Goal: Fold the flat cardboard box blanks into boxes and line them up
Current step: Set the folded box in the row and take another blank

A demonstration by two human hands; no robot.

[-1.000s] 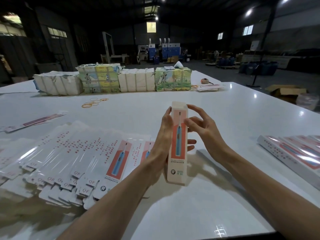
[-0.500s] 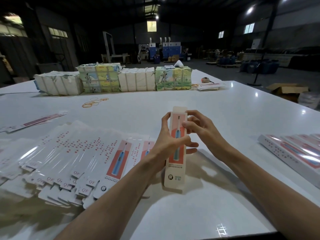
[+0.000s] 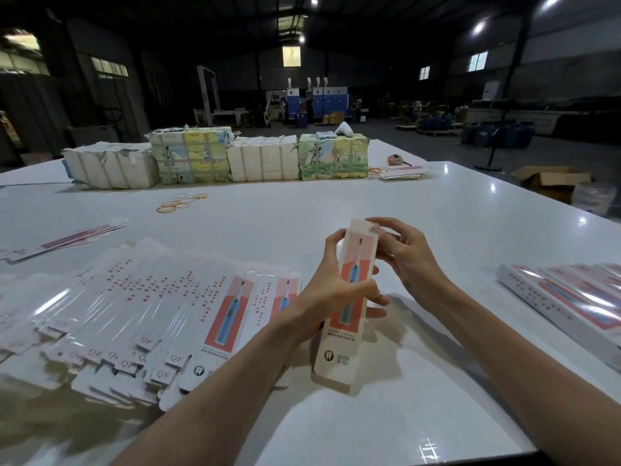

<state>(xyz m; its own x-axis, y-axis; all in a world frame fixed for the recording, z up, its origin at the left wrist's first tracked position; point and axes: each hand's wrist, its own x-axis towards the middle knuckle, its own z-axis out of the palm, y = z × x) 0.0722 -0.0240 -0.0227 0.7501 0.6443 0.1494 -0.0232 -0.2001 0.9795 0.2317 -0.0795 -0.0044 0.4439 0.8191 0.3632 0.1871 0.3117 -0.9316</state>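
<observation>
From the head camera we see a slim, glossy white cardboard box (image 3: 357,260) with a coral panel and a blue toothbrush picture, held tilted over the shiny white table (image 3: 437,230). Our left hand (image 3: 331,294) wraps its middle, thumb across the printed face and fingers behind. Our right hand (image 3: 408,257) pinches the top flap with curled fingertips. To its left lies a fan of flat glossy cardboard blanks (image 3: 151,297), their tabs printed "QF". At the right edge, folded boxes of the same print (image 3: 571,297) lie side by side.
</observation>
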